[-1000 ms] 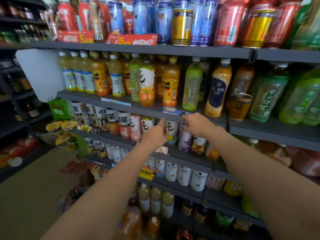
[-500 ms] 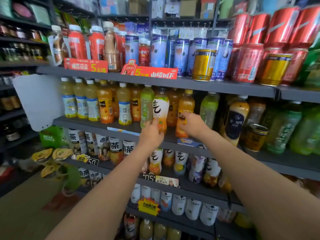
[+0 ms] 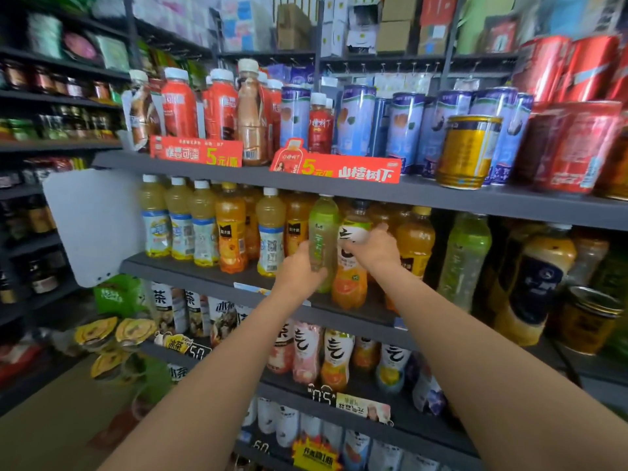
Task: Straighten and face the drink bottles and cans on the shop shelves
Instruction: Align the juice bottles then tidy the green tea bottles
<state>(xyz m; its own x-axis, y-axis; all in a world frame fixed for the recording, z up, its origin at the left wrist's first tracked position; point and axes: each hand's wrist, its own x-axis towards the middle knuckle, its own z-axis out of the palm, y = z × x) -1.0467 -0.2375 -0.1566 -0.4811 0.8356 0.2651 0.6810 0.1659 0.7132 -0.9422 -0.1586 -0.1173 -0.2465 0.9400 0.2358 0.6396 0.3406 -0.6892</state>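
At frame centre, the left hand point(image 3: 300, 266) grips the green bottle point(image 3: 323, 239), fingers wrapped round its lower body; the right hand point(image 3: 373, 248) curls round the orange bottle point(image 3: 350, 270) just beside it. Both hands have come up from the shelf below within the last second, so facing has moved to this juice row. Both bottles stand on the grey shelf point(image 3: 210, 271), near its front edge. Above: cans point(image 3: 469, 151), red price strips point(image 3: 339, 169). Shop aisle at left, blurred.

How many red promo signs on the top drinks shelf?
2: the left red sign below the red bottles, the right red sign below the blue cans. None looks hidden.
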